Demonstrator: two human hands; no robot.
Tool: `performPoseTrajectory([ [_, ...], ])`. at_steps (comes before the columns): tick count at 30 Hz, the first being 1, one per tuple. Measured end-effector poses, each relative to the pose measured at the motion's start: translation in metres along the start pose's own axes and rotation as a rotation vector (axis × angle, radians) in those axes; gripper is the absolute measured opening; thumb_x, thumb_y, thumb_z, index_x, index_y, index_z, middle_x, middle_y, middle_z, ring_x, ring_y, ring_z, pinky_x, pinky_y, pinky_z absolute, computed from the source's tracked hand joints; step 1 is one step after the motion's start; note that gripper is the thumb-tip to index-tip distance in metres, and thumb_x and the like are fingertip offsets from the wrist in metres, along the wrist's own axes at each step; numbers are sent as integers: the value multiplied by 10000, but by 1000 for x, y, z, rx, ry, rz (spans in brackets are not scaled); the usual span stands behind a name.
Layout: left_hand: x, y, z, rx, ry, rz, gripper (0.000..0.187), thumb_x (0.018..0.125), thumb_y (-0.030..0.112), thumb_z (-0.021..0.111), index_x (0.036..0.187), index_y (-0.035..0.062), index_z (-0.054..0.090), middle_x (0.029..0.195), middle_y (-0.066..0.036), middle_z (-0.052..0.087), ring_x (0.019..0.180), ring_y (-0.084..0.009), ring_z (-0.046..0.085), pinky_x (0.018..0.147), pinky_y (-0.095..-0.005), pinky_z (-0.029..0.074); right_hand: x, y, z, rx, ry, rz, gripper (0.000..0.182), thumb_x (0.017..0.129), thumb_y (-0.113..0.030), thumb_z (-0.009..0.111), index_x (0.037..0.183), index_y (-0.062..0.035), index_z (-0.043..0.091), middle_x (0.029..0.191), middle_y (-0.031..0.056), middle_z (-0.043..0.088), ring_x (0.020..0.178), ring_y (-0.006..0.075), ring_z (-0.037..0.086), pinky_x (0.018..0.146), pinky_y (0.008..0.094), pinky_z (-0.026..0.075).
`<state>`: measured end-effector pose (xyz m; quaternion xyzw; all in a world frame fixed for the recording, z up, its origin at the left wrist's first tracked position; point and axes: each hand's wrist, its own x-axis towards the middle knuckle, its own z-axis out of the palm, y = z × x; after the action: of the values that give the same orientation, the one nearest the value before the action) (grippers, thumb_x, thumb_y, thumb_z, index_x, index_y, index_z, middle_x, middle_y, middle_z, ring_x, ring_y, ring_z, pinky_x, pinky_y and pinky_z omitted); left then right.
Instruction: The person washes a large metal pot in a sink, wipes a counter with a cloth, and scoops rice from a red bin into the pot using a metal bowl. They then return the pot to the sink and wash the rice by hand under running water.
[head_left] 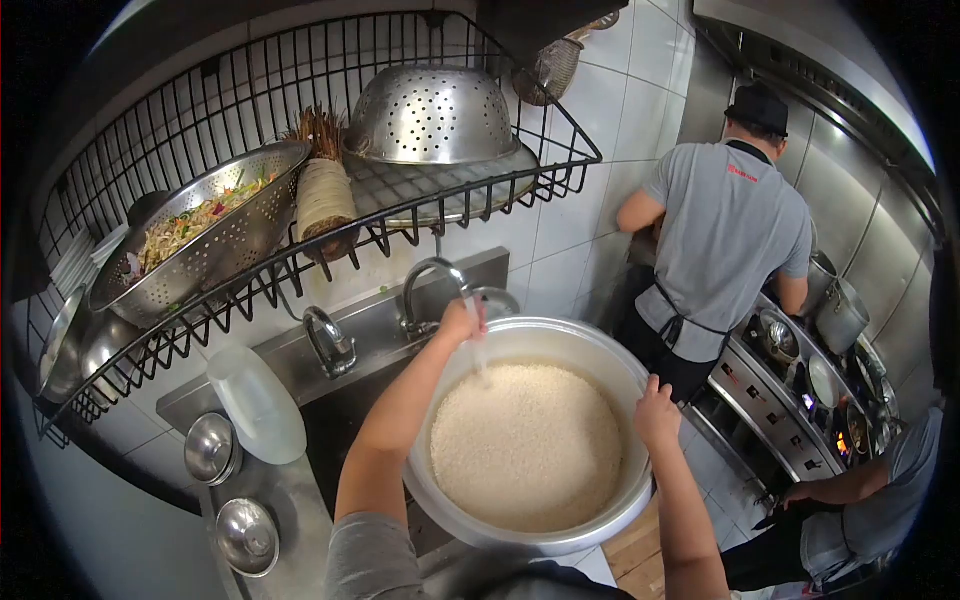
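A big metal pot (427, 500) stands tilted slightly over the sink, with pale rice grains (525, 445) under cloudy water inside. My left hand (463, 321) is closed at the outlet end of the arched tap (430, 268), above the pot's back left rim. A clear stream of water (479, 355) falls from there onto the rice. My right hand (656, 410) grips the pot's right rim with bent fingers, the thumb upward.
Left of the sink are a second tap (328, 342), a translucent plastic jug (256, 405) and metal bowls (247, 537). Overhead, a wire rack (390, 222) holds an upturned colander (433, 115), a bamboo brush (326, 195) and a colander of shredded vegetables (240, 235). Two people (725, 240) work near the lit stove (780, 400).
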<state>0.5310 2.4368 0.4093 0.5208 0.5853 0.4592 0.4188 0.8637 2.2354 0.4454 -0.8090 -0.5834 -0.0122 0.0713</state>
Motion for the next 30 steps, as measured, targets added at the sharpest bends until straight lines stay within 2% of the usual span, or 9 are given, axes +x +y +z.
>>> performPoseTrajectory([
  [2,-13,6,9,-95,-51,-63,384,892,374,442,679,61,505,551,-28,484,421,-140,457,402,-288,408,2,2,4,1,13,-9,482,817,-125,463,1272,-48,324,1062,206,474,819,351,613,677,404,510],
  [5,-16,9,14,21,108,-76,435,863,393,488,926,-27,581,684,-128,586,574,-250,591,511,-347,472,2,3,4,11,14,-1,485,815,-117,447,1278,-44,324,1069,205,476,825,354,613,707,396,510],
  [7,-6,-4,15,77,-5,-105,584,865,502,399,985,-41,575,756,-180,592,649,-271,575,574,-392,434,2,4,7,-13,42,-7,475,813,-119,451,1265,-29,339,1061,197,482,826,338,617,719,382,513],
  [15,-34,1,-18,105,-62,86,263,861,170,478,1071,12,484,910,-225,573,1030,-325,521,900,-398,383,-1,1,11,-129,250,-74,411,785,-170,513,1173,-47,453,1108,135,449,1023,272,482,690,368,505],
  [16,-15,-37,-35,234,-126,288,334,804,108,516,1127,74,440,1033,-217,533,1072,-320,493,927,-410,363,-2,2,10,-147,352,-189,402,772,-159,519,1156,-53,465,1114,135,446,1013,270,478,694,381,499],
  [18,-81,-2,-40,733,11,223,437,756,88,537,1175,104,412,1132,-204,477,1110,-323,456,938,-432,349,-2,2,10,-178,556,-437,385,745,-137,530,1121,-65,488,1124,135,440,995,267,468,703,406,489],
  [21,-120,-2,-47,940,19,49,616,704,92,535,1278,150,319,1289,-185,353,1204,-374,340,991,-469,286,6,-3,29,-170,433,-650,299,772,-147,508,1058,-66,544,1091,136,511,984,276,517,684,409,476],
  [25,-160,7,-31,1264,82,82,678,702,133,577,1318,166,296,1332,-169,313,1202,-360,348,975,-461,308,17,-7,61,211,-202,-796,173,691,-52,535,837,-86,622,893,147,598,834,327,575,710,411,454],
  [30,-150,-9,-31,1322,139,130,668,682,133,602,1286,159,316,1320,-180,304,1155,-359,376,920,-471,340,14,-7,42,258,-304,-655,165,693,-58,517,811,-74,631,875,177,612,876,318,580,718,407,452],
])
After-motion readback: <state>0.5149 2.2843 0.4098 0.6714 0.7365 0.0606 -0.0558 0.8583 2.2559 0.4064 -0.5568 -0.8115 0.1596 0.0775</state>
